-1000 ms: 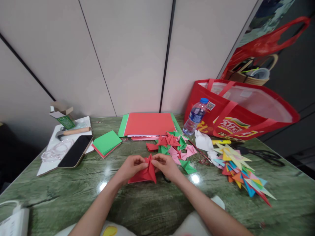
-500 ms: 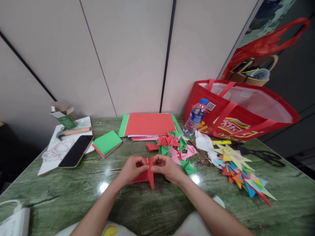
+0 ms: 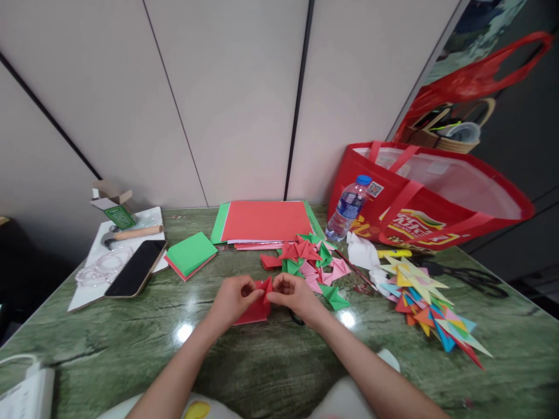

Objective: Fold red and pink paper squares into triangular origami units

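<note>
A small folded red paper piece (image 3: pixel 268 287) is pinched between my two hands, low over the table. My left hand (image 3: pixel 234 298) has its thumb and fingers closed on the left side of it. On the other side, my right hand (image 3: pixel 296 295) grips it with thumb and fingertips; the fingers partly cover the folds. Below lies flat red paper (image 3: pixel 254 315), half hidden by my left hand. Just beyond my right hand is a heap of folded red, pink and green paper pieces (image 3: pixel 301 251), with a green folded piece (image 3: pixel 335 296) nearest to it.
Behind stand stacked red sheets (image 3: pixel 266 221) and, left, green squares (image 3: pixel 192 254), a phone (image 3: pixel 136 269) and a hammer (image 3: pixel 137 232). To the right are a water bottle (image 3: pixel 348 209), a red bag (image 3: pixel 393 192), multicoloured folded papers (image 3: pixel 430 308) and black scissors (image 3: pixel 476 279).
The red piece has been turned or folded: its long point, which hung down toward me, no longer shows, and more of the flat red paper below is visible. Both hands stay nearly in place.
</note>
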`<state>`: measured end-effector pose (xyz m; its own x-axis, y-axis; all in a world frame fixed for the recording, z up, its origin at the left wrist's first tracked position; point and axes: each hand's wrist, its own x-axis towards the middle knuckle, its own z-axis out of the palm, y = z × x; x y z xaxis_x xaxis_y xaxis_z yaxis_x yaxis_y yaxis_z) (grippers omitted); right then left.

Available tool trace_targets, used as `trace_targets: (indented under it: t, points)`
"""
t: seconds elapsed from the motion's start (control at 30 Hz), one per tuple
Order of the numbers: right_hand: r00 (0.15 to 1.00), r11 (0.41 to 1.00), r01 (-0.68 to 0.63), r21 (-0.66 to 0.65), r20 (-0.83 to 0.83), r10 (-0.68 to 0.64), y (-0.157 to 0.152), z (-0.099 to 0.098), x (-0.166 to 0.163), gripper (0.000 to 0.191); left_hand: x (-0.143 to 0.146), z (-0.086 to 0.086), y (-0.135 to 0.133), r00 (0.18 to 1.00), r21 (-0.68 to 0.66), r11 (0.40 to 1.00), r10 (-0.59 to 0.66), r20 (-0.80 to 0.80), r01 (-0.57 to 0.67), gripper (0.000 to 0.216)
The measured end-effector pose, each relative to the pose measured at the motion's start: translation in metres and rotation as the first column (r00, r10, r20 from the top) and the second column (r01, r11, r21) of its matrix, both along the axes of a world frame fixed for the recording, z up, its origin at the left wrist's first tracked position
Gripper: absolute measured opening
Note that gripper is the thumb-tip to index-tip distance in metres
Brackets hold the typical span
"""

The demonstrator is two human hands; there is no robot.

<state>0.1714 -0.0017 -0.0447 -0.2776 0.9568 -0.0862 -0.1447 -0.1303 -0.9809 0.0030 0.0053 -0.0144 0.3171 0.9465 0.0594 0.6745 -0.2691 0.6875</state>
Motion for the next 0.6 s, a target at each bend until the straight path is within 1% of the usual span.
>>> trace_targets:
  t: [0.1,0.2,0.5,0.6]
  points:
    - [0.998,0.999,0.026,0.034,0.049,-0.028,0.0013,-0.0025,0.0002,0.029,0.0002,-0.0018,-0.0008,0.999,0.073,0.997,0.012,-0.044,-0.009,0.021]
    - [0.998,0.999,0.037,0.030,0.049,-0.038,0.0018,-0.0031,0.0002,0.030,0.0013,-0.0019,-0.0019,0.998,0.116,0.993,0.026,-0.051,-0.020,0.019]
    - [0.993,0.994,0.042,-0.103,-0.108,-0.053,0.0007,0.0005,-0.0028,0.032,0.0019,-0.0072,-0.0018,0.998,0.166,0.986,0.006,-0.066,0.005,0.018]
    - [0.990,0.992,0.034,-0.120,-0.130,-0.049,0.0013,-0.0008,-0.0022,0.032,0.0014,-0.0081,-0.0014,0.998,0.150,0.989,0.008,-0.060,0.001,0.018]
